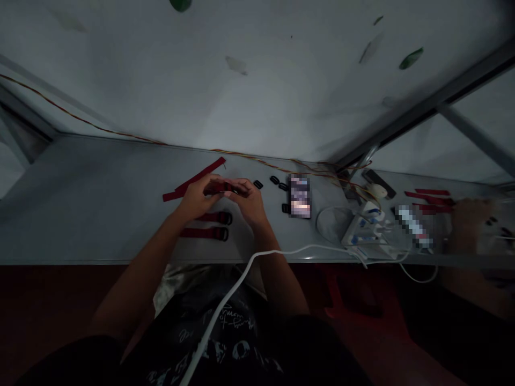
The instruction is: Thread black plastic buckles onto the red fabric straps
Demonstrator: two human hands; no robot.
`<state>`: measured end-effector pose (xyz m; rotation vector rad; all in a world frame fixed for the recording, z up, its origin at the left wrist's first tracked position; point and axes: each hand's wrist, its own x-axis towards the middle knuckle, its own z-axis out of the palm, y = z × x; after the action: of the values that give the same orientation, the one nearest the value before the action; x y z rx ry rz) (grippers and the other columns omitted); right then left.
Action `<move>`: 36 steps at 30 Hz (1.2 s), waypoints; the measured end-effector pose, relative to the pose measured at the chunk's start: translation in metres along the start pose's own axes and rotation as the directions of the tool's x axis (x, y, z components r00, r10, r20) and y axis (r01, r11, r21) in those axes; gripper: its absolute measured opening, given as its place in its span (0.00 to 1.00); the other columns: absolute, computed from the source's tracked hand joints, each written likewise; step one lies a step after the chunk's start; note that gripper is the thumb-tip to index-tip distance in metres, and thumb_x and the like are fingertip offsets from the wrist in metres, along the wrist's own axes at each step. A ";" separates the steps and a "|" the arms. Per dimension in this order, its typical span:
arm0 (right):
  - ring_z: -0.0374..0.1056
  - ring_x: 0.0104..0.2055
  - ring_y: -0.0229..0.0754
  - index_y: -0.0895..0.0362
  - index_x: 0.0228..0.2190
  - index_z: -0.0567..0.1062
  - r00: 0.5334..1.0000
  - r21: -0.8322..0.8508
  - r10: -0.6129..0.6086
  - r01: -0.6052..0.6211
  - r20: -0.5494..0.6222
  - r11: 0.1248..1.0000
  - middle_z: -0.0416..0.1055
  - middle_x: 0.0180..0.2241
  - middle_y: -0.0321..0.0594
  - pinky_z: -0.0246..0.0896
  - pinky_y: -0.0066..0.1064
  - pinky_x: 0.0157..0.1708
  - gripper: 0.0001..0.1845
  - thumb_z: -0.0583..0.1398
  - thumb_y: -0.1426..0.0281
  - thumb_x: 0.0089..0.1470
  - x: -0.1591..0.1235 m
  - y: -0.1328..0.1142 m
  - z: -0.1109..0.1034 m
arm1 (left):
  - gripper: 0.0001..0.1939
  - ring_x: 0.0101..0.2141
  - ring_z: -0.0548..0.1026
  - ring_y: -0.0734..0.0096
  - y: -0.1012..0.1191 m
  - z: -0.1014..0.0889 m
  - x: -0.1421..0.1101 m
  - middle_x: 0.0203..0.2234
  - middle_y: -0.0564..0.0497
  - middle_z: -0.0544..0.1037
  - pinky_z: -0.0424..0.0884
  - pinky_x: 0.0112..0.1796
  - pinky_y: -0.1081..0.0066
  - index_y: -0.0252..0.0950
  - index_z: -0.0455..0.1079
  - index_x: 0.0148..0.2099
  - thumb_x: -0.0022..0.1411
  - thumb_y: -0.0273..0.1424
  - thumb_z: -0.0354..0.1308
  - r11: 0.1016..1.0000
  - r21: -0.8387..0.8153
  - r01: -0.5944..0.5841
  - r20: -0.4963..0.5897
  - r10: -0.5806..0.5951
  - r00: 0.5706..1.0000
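Note:
My left hand [200, 196] and my right hand [250, 200] meet over the grey table, fingers closed around a short red strap [219, 187]. A dark piece, seemingly a buckle, shows at the strap's right end by my right fingertips; my fingers partly hide it. Below the hands lie two red straps with black buckles on their right ends, an upper buckled strap [210, 217] and a lower buckled strap [203, 233]. Behind my left hand rest flat red straps [201, 176]. Several loose black buckles [258, 184] lie right of my right hand.
A lit phone [306, 212] lies by the loose buckles. Further right stand a white power strip [362, 230] and a second phone [414, 226]. A white cable [257, 256] crosses above my right forearm. Another person's hand [472, 214] is near red straps [432, 199] at far right.

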<state>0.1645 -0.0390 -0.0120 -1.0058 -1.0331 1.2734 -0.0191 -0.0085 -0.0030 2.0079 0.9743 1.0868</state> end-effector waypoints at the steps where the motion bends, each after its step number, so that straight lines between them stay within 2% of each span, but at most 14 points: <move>1: 0.75 0.53 0.45 0.52 0.38 0.78 1.000 -0.061 -0.006 0.007 0.027 0.998 0.81 0.46 0.38 0.68 0.39 0.57 0.22 0.75 0.62 0.41 0.003 0.001 -0.004 | 0.13 0.46 0.82 0.63 -0.004 -0.004 0.003 0.47 0.46 0.83 0.78 0.48 0.65 0.38 0.74 0.52 0.65 0.33 0.62 0.998 0.054 -0.018 0.023 0.017 1.000; 3: 0.76 0.53 0.46 0.52 0.39 0.79 0.997 -0.198 -0.018 0.034 0.080 0.980 0.81 0.46 0.39 0.68 0.39 0.55 0.22 0.75 0.62 0.41 0.009 0.003 -0.014 | 0.11 0.45 0.82 0.63 -0.013 -0.012 0.008 0.45 0.48 0.84 0.76 0.52 0.62 0.40 0.77 0.48 0.65 0.29 0.60 0.979 0.172 -0.106 0.133 0.083 0.988; 5: 0.76 0.52 0.47 0.52 0.40 0.81 0.991 -0.342 -0.031 0.075 0.133 0.937 0.82 0.45 0.39 0.67 0.40 0.55 0.21 0.75 0.63 0.41 0.012 0.006 -0.022 | 0.09 0.46 0.82 0.60 -0.023 -0.017 0.009 0.43 0.48 0.85 0.73 0.55 0.58 0.41 0.79 0.46 0.63 0.28 0.62 0.945 0.257 -0.203 0.251 0.137 0.958; 7: 0.77 0.51 0.48 0.51 0.40 0.82 0.981 -0.470 -0.041 0.127 0.190 0.874 0.82 0.45 0.39 0.66 0.41 0.56 0.20 0.75 0.66 0.42 0.014 0.011 -0.026 | 0.09 0.46 0.81 0.57 -0.030 -0.017 0.007 0.43 0.47 0.85 0.72 0.55 0.55 0.41 0.80 0.45 0.62 0.29 0.65 0.915 0.321 -0.244 0.322 0.136 0.937; 12: 0.76 0.50 0.49 0.51 0.45 0.83 0.950 -0.659 -0.022 0.231 0.310 0.716 0.82 0.46 0.40 0.66 0.43 0.56 0.22 0.72 0.73 0.46 0.013 0.023 -0.027 | 0.12 0.47 0.81 0.57 -0.037 -0.003 -0.004 0.43 0.44 0.84 0.75 0.53 0.55 0.40 0.79 0.48 0.61 0.27 0.66 0.915 0.356 -0.191 0.317 0.074 0.945; 18: 0.73 0.53 0.50 0.49 0.49 0.82 0.958 -0.734 -0.045 0.247 0.283 0.633 0.81 0.49 0.41 0.63 0.46 0.60 0.24 0.72 0.72 0.49 0.009 0.031 -0.033 | 0.13 0.47 0.80 0.57 -0.038 0.002 -0.009 0.44 0.42 0.83 0.76 0.53 0.55 0.37 0.78 0.49 0.62 0.24 0.64 0.913 0.364 -0.184 0.312 0.067 0.948; 21: 0.71 0.54 0.51 0.50 0.51 0.81 0.949 -0.739 -0.058 0.280 0.311 0.612 0.80 0.51 0.44 0.61 0.48 0.61 0.25 0.72 0.72 0.51 0.008 0.032 -0.035 | 0.12 0.47 0.80 0.57 -0.037 0.002 -0.012 0.46 0.42 0.82 0.75 0.53 0.55 0.37 0.77 0.51 0.65 0.24 0.62 0.891 0.412 -0.188 0.314 0.055 0.948; 26: 0.71 0.52 0.51 0.50 0.49 0.83 0.930 -0.729 -0.075 0.331 0.361 0.599 0.80 0.48 0.46 0.62 0.47 0.59 0.21 0.72 0.71 0.52 0.007 0.032 -0.032 | 0.13 0.48 0.78 0.56 -0.037 0.003 -0.019 0.46 0.40 0.80 0.75 0.53 0.55 0.34 0.75 0.52 0.66 0.21 0.57 0.849 0.476 -0.232 0.348 0.061 0.936; 31: 0.72 0.52 0.50 0.50 0.46 0.84 0.914 -0.705 -0.047 0.342 0.402 0.622 0.80 0.46 0.46 0.61 0.47 0.60 0.19 0.73 0.69 0.51 0.009 0.030 -0.029 | 0.14 0.44 0.79 0.57 -0.040 -0.005 -0.019 0.43 0.41 0.80 0.76 0.51 0.56 0.35 0.78 0.49 0.65 0.20 0.56 0.867 0.449 -0.214 0.372 0.036 0.928; 33: 0.73 0.52 0.48 0.50 0.46 0.84 0.925 -0.681 -0.069 0.325 0.374 0.656 0.80 0.46 0.45 0.63 0.44 0.59 0.15 0.70 0.67 0.56 0.006 0.028 -0.032 | 0.13 0.44 0.79 0.59 -0.040 -0.013 -0.019 0.42 0.42 0.79 0.77 0.51 0.57 0.36 0.79 0.48 0.65 0.22 0.57 0.883 0.424 -0.204 0.358 0.043 0.933; 36: 0.75 0.51 0.45 0.50 0.49 0.83 0.959 -0.685 -0.151 0.277 0.240 0.673 0.80 0.48 0.44 0.67 0.40 0.55 0.15 0.63 0.63 0.63 -0.009 0.023 -0.045 | 0.12 0.47 0.78 0.59 -0.037 -0.029 -0.026 0.46 0.43 0.78 0.76 0.52 0.57 0.38 0.80 0.49 0.68 0.29 0.58 0.898 0.393 -0.198 0.277 0.090 0.957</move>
<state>0.2027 -0.0471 -0.0458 -1.3152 -1.8063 0.7446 -0.0655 -0.0053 -0.0301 2.5306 0.9942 0.7062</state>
